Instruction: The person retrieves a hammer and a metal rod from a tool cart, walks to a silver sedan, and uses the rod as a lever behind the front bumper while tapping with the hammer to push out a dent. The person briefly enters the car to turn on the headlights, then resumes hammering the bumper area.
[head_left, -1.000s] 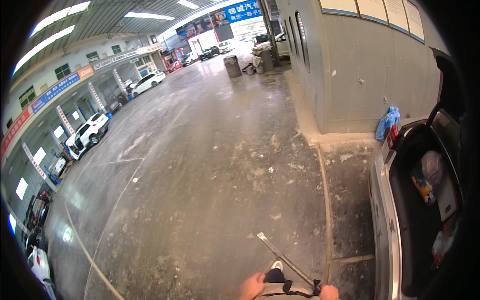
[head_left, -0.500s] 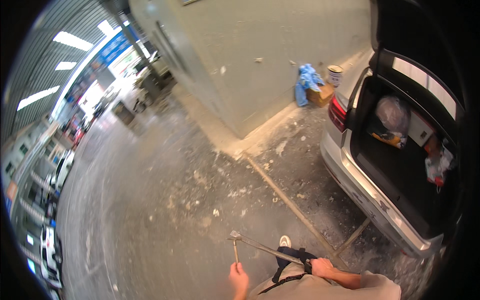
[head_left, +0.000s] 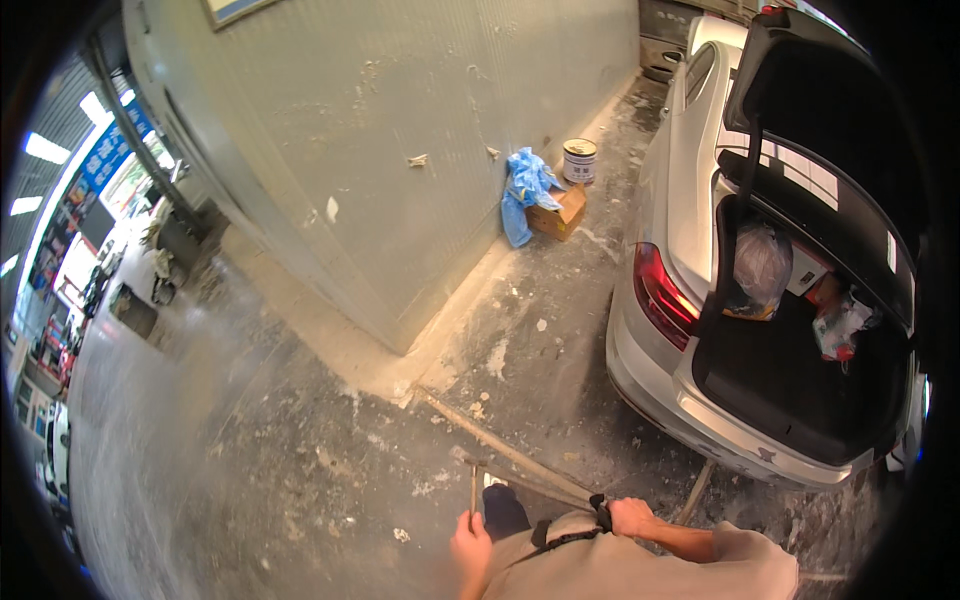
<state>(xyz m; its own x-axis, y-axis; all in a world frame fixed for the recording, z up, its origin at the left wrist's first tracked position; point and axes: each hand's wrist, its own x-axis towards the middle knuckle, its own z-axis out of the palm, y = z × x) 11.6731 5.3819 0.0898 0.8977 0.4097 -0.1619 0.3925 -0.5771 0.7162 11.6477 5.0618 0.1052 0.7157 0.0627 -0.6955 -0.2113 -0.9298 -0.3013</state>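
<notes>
My left hand (head_left: pixel 470 545) is closed around the lower end of a thin upright rod (head_left: pixel 474 492). Its top meets the far end of a long metal bar (head_left: pixel 545 489), which slants across in front of my body; whether the two are joined I cannot tell. My right hand (head_left: pixel 630 517) is closed at the bar's near end, beside a black grip or strap (head_left: pixel 600 510). The exact kind of tool is not clear.
A silver car (head_left: pixel 650 355) stands at the right with its boot lid (head_left: pixel 830 120) raised; bags (head_left: pixel 762 265) lie inside. Ahead, by a grey wall (head_left: pixel 330 130), are a cardboard box (head_left: pixel 560 215), blue plastic sheeting (head_left: pixel 527 190) and a paint can (head_left: pixel 580 162). A pale strip crosses the stained floor.
My view has turned rightward and I have moved nearer the wall and car. Both hands keep their hold on the bar and rod.
</notes>
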